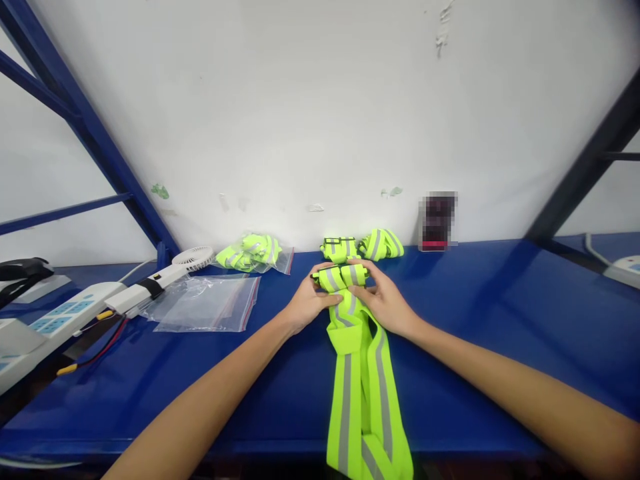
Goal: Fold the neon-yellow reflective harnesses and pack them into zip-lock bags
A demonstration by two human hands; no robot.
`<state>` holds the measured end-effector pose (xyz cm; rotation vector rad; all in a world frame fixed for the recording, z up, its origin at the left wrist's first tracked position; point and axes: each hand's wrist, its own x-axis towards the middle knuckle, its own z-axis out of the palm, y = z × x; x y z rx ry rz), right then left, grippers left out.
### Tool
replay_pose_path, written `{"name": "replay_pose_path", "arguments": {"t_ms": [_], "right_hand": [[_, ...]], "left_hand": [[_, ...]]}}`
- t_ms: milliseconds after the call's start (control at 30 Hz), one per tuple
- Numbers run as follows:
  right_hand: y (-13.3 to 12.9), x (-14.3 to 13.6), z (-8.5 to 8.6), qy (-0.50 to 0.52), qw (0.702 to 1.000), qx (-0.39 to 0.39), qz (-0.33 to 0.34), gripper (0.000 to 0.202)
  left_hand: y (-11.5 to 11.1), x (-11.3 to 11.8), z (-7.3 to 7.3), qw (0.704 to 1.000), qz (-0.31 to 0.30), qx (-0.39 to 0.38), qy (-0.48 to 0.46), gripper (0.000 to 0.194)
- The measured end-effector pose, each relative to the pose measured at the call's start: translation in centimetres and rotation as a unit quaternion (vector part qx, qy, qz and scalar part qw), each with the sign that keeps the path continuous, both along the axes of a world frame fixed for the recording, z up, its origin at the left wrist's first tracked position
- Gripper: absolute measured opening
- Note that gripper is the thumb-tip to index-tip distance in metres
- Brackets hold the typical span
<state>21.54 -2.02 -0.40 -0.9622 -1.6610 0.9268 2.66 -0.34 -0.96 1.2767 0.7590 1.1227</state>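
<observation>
Blue worktop (500, 313), white wall behind. Mid-fold near back edge: left hand (305, 303) and right hand (383, 300) pinching reflective vest (357, 373) bundle. Next, likely tighter rolling needed.

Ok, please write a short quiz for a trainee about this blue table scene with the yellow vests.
1. True or false: both hands grip the rolled end of the neon-yellow reflective strap vest.
2. Which lies nearer the left hand: the empty clear zip bags or the small white fan?
3. How many folded vests lie unbagged behind the right hand?

Key: 1 true; 2 zip bags; 3 two.
</observation>
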Motion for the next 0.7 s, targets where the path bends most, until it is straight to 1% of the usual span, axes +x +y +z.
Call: {"name": "replay_pose_path", "arguments": {"t_ms": [133,267,433,533,600,700], "right_hand": [[-0.38,-0.14,0.17,-0.025,0.998,0.044,-0.035,0.044],[-0.43,-0.36,0.29,-0.017,0.997,0.054,-0.052,0.042],[-0.58,-0.69,0.17,0.021,0.998,0.041,-0.040,0.043],[-0.81,-0.85,0.43,0.053,0.998,0.020,-0.034,0.042],[-0.87,-0.83,0.71,0.071,0.997,0.006,-0.029,0.038],[-0.69,-0.69,0.92,0.105,0.994,-0.014,-0.013,0.029]], "left_hand": [[-0.34,0.10,0.37,1.000,-0.006,-0.004,0.001,0.069],[-0.61,0.32,0.69,1.000,-0.006,-0.007,-0.010,0.065],[-0.54,0.58,0.52,1.000,0.006,0.012,-0.012,0.070],[-0.60,0.62,0.51,1.000,0.012,0.021,-0.012,0.074],[-0.61,0.53,0.60,0.999,0.019,0.037,-0.005,0.075],[-0.51,0.32,0.76,0.996,0.047,0.069,0.019,0.076]]}}
